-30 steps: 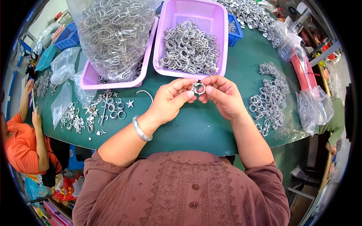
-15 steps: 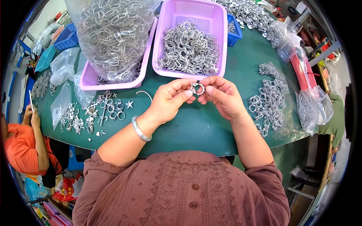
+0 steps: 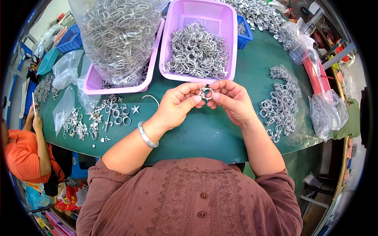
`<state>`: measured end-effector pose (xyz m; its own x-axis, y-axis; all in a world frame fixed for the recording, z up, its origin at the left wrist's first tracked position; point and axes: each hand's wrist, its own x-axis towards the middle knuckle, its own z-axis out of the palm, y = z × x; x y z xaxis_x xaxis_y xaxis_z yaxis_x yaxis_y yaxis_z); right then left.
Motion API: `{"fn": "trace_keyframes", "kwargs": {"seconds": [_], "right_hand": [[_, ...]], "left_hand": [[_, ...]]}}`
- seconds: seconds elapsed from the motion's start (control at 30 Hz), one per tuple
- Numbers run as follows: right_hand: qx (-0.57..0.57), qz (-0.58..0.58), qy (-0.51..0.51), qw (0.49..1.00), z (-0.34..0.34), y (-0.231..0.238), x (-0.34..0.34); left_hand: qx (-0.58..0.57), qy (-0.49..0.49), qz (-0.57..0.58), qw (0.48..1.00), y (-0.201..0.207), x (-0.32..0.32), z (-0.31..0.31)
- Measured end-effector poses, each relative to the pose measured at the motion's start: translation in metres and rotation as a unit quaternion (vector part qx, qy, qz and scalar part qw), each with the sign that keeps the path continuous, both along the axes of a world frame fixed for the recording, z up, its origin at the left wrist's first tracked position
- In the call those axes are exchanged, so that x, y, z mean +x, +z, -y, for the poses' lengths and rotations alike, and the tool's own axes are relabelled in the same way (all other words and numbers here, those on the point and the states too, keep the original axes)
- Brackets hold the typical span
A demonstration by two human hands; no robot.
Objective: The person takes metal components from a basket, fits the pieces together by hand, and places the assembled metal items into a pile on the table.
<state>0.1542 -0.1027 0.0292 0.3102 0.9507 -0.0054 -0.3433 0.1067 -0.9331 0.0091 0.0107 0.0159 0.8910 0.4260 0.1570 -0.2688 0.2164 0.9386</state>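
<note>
Between my two hands, just in front of a pink-purple basket (image 3: 232,63), is a silver metal ring (image 3: 206,93). My left hand (image 3: 179,103) pinches its left side between thumb and fingers. On its other side, my right hand (image 3: 233,101) grips the ring with thumb and forefinger. A pale bangle (image 3: 147,135) circles my left wrist. The basket beyond my hands holds a heap of similar silver rings (image 3: 199,51). Fine detail on the held ring is too small to make out.
At the back left, a clear bag of rings (image 3: 120,39) sits in a second purple basket (image 3: 118,91). Loose rings and small charms (image 3: 114,114) lie left of my arms. Tangled rings (image 3: 279,108) lie at the right. A person in orange (image 3: 25,153) sits at the left.
The ring has turned slightly and shifted a little left between my fingers. My right fingertips have moved slightly with it; both hands otherwise stay in place.
</note>
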Motion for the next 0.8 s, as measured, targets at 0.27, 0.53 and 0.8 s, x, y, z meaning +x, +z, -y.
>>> {"fn": "trace_keyframes", "kwargs": {"seconds": [0.27, 0.53, 0.8], "right_hand": [[-0.001, 0.005, -0.014, 1.000, -0.0006, 0.0014, -0.0019], [0.000, 0.003, -0.010, 1.000, -0.0004, 0.0019, -0.0024], [0.003, 0.007, -0.006, 1.000, -0.0003, 0.0004, -0.0019]], "left_hand": [[-0.030, -0.018, -0.004, 0.999, 0.0010, -0.0008, -0.0011], [-0.080, -0.034, -0.007, 0.996, -0.0021, -0.0017, -0.0034], [-0.101, -0.044, 0.002, 0.994, -0.0045, -0.0017, -0.0045]]}}
